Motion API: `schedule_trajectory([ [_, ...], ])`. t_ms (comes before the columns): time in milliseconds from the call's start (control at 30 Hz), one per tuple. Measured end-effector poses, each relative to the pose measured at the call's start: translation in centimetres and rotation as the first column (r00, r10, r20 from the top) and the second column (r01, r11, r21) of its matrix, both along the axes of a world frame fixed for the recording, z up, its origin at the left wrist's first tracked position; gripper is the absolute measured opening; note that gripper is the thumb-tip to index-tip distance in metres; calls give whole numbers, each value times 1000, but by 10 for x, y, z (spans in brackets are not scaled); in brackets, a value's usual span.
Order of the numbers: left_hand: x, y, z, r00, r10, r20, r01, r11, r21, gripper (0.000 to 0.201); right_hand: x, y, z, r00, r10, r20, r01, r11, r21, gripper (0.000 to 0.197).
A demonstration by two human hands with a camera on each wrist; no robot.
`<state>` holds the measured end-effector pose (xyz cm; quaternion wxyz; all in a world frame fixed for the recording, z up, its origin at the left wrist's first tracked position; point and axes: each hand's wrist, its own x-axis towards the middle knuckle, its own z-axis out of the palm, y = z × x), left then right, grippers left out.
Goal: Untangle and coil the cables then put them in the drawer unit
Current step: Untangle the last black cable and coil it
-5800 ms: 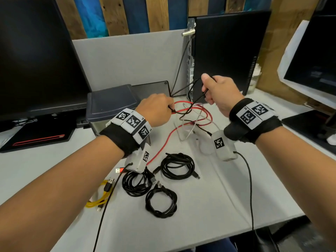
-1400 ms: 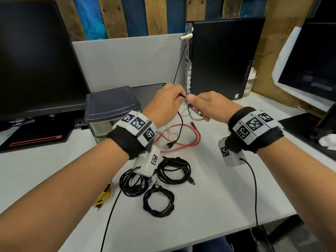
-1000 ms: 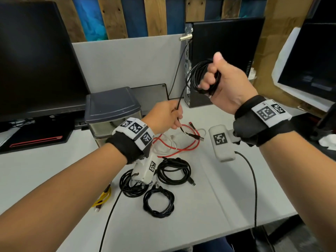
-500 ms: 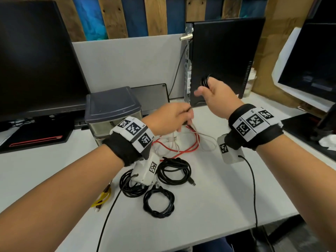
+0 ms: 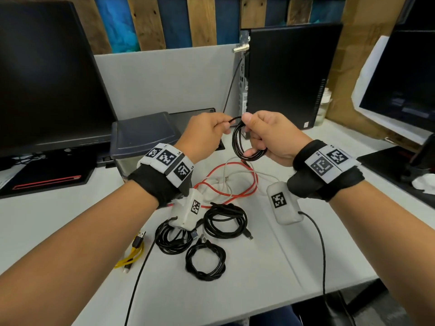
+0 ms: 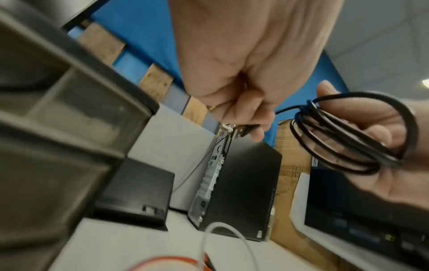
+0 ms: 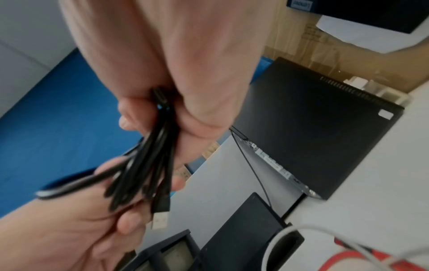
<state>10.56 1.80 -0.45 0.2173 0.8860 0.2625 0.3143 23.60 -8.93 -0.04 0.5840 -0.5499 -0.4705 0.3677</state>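
Note:
My right hand (image 5: 260, 134) grips a small coil of black cable (image 5: 243, 147) above the desk, thumb on top of the loops; the same black cable coil (image 6: 343, 135) hangs over its fingers in the left wrist view. My left hand (image 5: 215, 129) pinches the cable's free end, whose plug (image 6: 247, 131) juts out below its fingers. A USB plug (image 7: 160, 220) shows in the right wrist view. A red cable (image 5: 235, 184) and a white cable (image 5: 226, 175) lie tangled on the desk beneath. Three coiled black cables (image 5: 224, 221) lie nearer me. The grey drawer unit (image 5: 143, 137) stands at the left.
A yellow cable (image 5: 131, 255) lies at the desk's left front. A black computer tower (image 5: 289, 74) stands behind the hands, with a monitor (image 5: 47, 78) to the left and another screen (image 5: 400, 90) at the right. Thin black wrist-camera leads trail off the desk's front edge.
The hands came together above the tangle. My right hand dropped from its raised position with the coil; my left hand rose off the desk cables and now pinches the free end beside the coil.

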Motion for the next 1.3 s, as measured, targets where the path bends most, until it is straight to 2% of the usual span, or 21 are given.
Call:
schedule_trajectory([
  [100, -1, -7, -3, 987, -69, 143, 111, 943, -312, 27, -4, 2, -3, 997, -44, -59, 47, 997, 56, 22],
  [167, -3, -12, -3, 976, -162, 146, 208, 893, -399, 36, -5, 3, -4, 995, -79, -53, 83, 993, 88, 20],
  [267, -6, -19, -3, 971, -237, 36, 236, 916, -326, 31, -8, 4, -6, 993, -107, -44, 112, 986, 126, 21],
  [333, -5, -19, -3, 983, -182, -21, 174, 963, -207, 21, -9, 5, -6, 992, -120, -39, 124, 982, 142, 24],
  [400, -3, -17, -5, 994, -109, -31, 103, 985, -136, 20, -9, 5, -5, 984, -164, 69, 152, 977, 152, 30],
  [500, -3, -16, -8, 998, -44, 35, 50, 983, -176, 21, -8, 2, -1, 934, -176, 312, 145, 982, 120, 32],
  [600, -4, -19, -11, 993, 5, 116, 19, 979, -205, 19, -6, -1, 5, 879, -96, 466, 84, 995, 47, 26],
  [700, -2, -19, -15, 976, 62, 208, 0, 957, -289, 12, -6, -3, 7, 812, -72, 579, 86, 996, 4, 17],
  [867, 1, -18, -12, 936, 82, 342, 113, 851, -513, 13, -8, -1, 2, 812, -73, 578, 102, 995, -18, 18],
  [967, 0, -21, -9, 908, 88, 409, 195, 776, -600, 16, -8, 0, 1, 806, -38, 591, 79, 996, -44, 19],
  [1100, 0, -23, -7, 886, 152, 438, 211, 709, -673, 20, -9, 1, 3, 826, 35, 563, 29, 994, -105, 22],
  [1300, -3, -24, -3, 892, 137, 430, 301, 530, -793, 23, -6, -5, 4, 884, 112, 454, -66, 991, -116, 26],
])
